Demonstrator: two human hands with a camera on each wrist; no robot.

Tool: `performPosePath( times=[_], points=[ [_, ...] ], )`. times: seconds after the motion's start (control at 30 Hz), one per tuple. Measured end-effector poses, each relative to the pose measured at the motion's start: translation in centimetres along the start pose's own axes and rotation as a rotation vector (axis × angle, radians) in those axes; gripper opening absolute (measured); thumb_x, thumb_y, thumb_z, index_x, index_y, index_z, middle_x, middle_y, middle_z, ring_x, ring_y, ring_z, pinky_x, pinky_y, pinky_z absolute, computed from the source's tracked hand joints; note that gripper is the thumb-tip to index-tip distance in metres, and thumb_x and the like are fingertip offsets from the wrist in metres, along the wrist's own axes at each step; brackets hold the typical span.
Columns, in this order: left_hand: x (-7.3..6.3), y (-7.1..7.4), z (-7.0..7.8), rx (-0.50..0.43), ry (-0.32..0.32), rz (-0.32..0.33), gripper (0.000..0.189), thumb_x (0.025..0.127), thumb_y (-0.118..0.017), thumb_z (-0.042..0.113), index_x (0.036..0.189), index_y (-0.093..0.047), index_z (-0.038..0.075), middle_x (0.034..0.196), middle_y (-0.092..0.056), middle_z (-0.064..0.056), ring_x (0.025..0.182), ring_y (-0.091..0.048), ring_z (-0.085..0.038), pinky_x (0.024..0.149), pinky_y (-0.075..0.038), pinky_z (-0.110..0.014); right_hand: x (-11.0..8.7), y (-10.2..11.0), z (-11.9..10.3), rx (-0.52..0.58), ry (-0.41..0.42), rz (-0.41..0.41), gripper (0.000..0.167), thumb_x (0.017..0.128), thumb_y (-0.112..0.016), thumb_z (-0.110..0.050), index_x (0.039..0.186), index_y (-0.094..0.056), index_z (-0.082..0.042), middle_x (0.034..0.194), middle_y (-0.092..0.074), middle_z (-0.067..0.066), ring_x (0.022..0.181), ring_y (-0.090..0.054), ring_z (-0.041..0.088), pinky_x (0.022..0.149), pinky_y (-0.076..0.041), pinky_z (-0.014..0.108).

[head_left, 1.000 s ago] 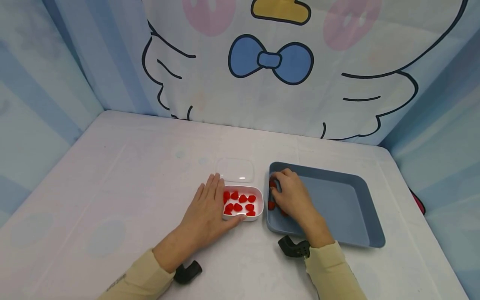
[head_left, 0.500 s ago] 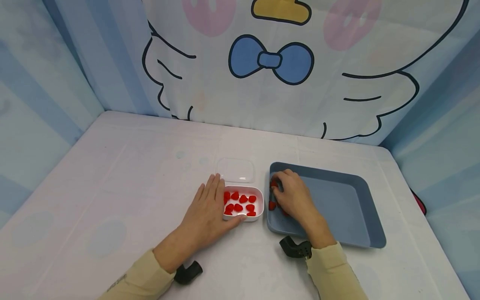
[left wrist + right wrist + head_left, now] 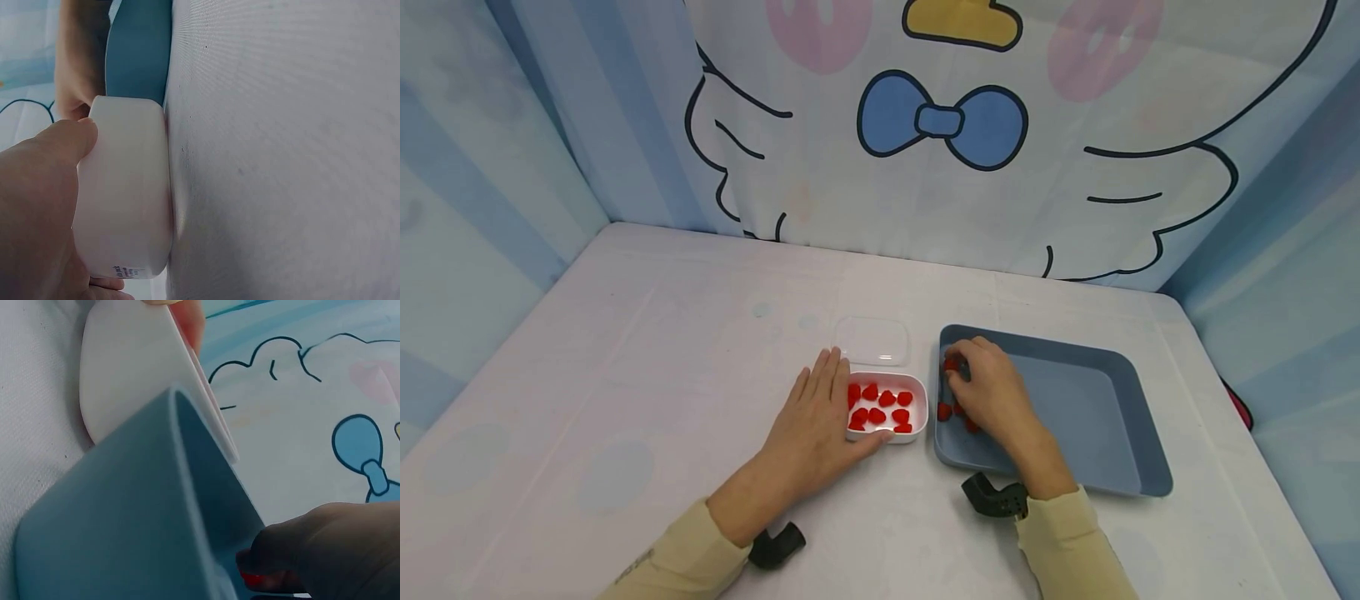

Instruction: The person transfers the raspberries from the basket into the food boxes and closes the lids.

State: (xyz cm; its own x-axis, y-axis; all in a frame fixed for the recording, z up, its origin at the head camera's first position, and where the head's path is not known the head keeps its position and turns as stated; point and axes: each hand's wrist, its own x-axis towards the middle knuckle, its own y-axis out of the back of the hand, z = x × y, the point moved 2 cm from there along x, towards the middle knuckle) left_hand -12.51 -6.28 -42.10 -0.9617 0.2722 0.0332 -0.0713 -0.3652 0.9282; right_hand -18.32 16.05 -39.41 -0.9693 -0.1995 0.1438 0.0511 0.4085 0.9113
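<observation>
My left hand (image 3: 808, 425) lies with straight fingers along the left side of a small white box (image 3: 923, 408), its thumb by the front rim. Several small red, roughly heart-shaped pieces (image 3: 887, 398) sit inside the box. Over the left end of a blue-grey tray (image 3: 1075, 417), my right hand (image 3: 992, 392) bends its fingers and pinches a red piece (image 3: 951, 364) between thumb and fingertips. The same red piece (image 3: 253, 578) shows at the fingertips in the right wrist view. Several more red pieces (image 3: 944, 412) lie in the tray below that hand, partly covered by it.
A clear plastic lid (image 3: 872, 340) lies flat just behind the white box. The tray's left wall stands close to the box's right side. A white cloth (image 3: 662, 350) covers the table, and printed curtains (image 3: 820, 183) enclose it at the back and sides.
My right hand has shifted slightly to the right with the red piece, uncovering more of the pieces in the tray. The left hand and the box have stayed put.
</observation>
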Motion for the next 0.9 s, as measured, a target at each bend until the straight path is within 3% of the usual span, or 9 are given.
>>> performPosePath(
  times=[0.23, 0.53, 0.9],
  points=[
    [0.0, 0.0, 0.0, 0.004, -0.001, 0.002, 0.107, 0.081, -0.067, 0.064, 0.155, -0.024, -0.001, 0.163, -0.024, -0.018, 0.153, -0.02, -0.035, 0.123, -0.022, -0.052, -0.2, 0.8, -0.6, 0.015, 0.016, 0.018, 0.02, 0.088, -0.07, -0.009, 0.108, -0.07, -0.004, 0.099, -0.065, 0.01, 0.081, -0.057, 0.022, 0.07, -0.052, 0.036],
    [-0.1, 0.0, 0.0, 0.0, 0.002, 0.001, 0.108, 0.08, -0.069, 0.063, 0.155, -0.024, 0.0, 0.163, -0.025, -0.018, 0.152, -0.02, -0.035, 0.122, -0.023, -0.053, -0.5, 1.5, -1.3, 0.037, 0.019, 0.018, 0.021, 0.089, -0.07, -0.011, 0.109, -0.069, -0.006, 0.105, -0.065, 0.009, 0.09, -0.062, 0.024, 0.079, -0.058, 0.04],
    [-0.1, 0.1, 0.1, -0.004, -0.007, 0.007, 0.108, 0.08, -0.069, 0.063, 0.155, -0.024, 0.0, 0.162, -0.026, -0.019, 0.152, -0.021, -0.036, 0.122, -0.023, -0.053, -0.8, 2.0, -2.1, 0.048, 0.052, 0.028, 0.021, 0.089, -0.07, -0.01, 0.11, -0.069, -0.006, 0.105, -0.065, 0.009, 0.093, -0.064, 0.026, 0.074, -0.059, 0.038]
  ],
)
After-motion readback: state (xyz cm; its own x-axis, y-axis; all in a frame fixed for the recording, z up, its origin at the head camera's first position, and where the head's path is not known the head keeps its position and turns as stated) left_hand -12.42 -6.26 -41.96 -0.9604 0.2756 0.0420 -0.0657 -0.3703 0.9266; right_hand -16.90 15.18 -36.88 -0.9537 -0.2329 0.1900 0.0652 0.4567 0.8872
